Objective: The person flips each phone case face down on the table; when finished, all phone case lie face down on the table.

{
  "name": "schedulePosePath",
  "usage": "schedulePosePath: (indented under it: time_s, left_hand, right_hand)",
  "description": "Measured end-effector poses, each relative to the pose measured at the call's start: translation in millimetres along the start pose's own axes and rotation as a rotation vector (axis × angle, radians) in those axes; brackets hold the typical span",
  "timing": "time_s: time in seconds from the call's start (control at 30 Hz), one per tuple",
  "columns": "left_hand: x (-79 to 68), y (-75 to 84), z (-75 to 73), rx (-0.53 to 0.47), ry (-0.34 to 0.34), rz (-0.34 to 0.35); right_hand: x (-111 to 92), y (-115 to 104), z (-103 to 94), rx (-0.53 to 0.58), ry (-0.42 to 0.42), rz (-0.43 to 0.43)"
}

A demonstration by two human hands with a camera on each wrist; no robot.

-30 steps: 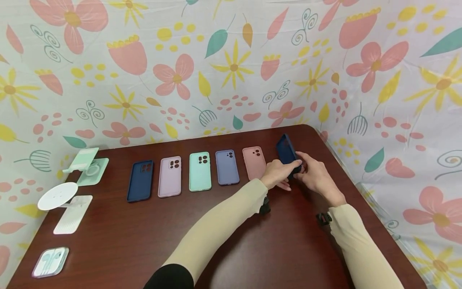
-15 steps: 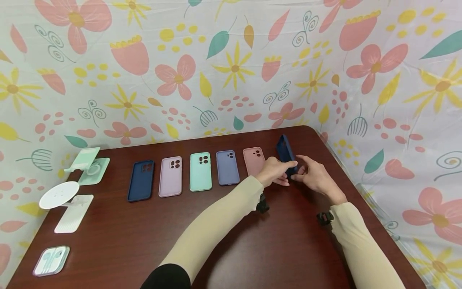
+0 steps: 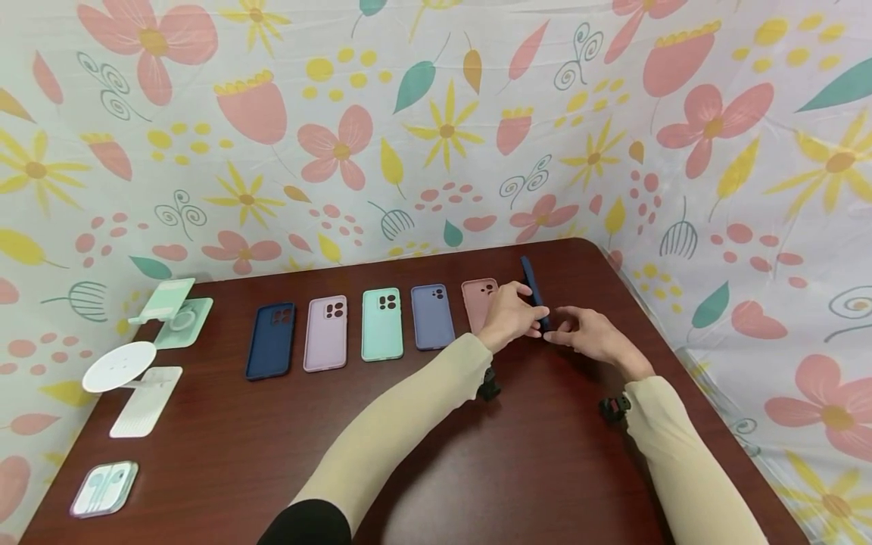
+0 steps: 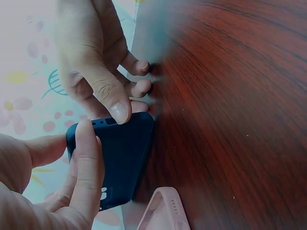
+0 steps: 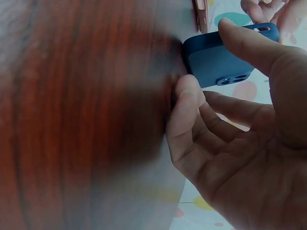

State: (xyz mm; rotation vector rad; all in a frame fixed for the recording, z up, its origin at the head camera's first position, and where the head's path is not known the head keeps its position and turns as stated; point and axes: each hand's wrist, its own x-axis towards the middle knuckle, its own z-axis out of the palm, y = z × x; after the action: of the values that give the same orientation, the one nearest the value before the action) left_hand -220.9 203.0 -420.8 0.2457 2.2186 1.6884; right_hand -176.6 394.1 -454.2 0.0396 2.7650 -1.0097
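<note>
A dark blue phone case (image 3: 531, 280) stands on its long edge at the right of the table, nearly edge-on in the head view. My left hand (image 3: 507, 312) pinches it near one corner, with fingers on either side in the left wrist view. My right hand (image 3: 591, 334) has its thumb over the case's near end and its curled fingers low beside it, as the right wrist view shows. Camera cutouts (image 5: 233, 79) show at the case's other end. Just left of my left hand lies a pink phone case (image 3: 477, 303), partly covered by that hand.
Left of the pink case lie a periwinkle case (image 3: 432, 318), a mint case (image 3: 382, 325), a lilac case (image 3: 325, 333) and another dark blue case (image 3: 270, 341). At the far left stand a mint stand (image 3: 166, 299), a white stand (image 3: 119, 367) and boxed earphones (image 3: 104, 488). Floral cloth hangs behind.
The blue case has turned from showing its broad face to nearly edge-on. My left fingers have shifted up along it; the right hand stays at its near end.
</note>
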Motion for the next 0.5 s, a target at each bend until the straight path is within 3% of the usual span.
schedulePosePath:
  time_s: [0.5]
  left_hand:
    - [2.7,-3.9,10.9,0.017,0.004,-0.038]
  right_hand:
    - [0,7,-4.0,-0.001,0.02,0.061]
